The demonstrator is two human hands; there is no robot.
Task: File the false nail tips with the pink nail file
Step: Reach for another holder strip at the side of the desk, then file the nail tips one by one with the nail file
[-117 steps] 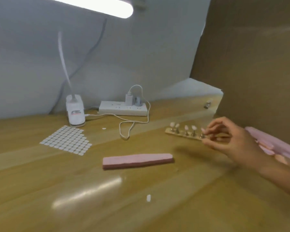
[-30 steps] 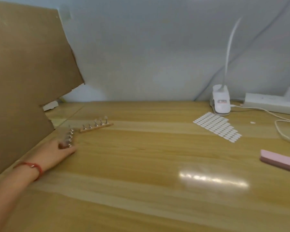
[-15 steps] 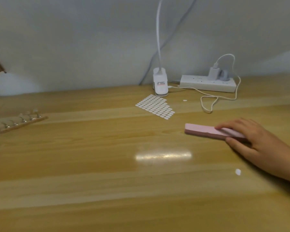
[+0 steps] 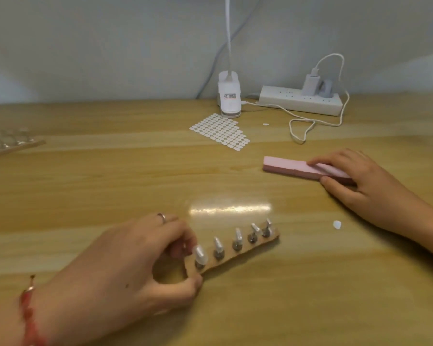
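Fingers [image 4: 335, 159] of your right hand [image 4: 365, 186] wrap the pink nail file [image 4: 288, 164], flat on the counter [image 4: 110, 186]. Left hand [image 4: 125, 265] pinches the holder strip [image 4: 240, 253] end, false nail tips [image 4: 218, 243] upright. Grip file sides firmly, lift, pin strip down.

Left hand [image 4: 125, 265] pinches with curled thumb and fingers [image 4: 176, 227]; right hand [image 4: 360, 181], palm down, apparently clasps.
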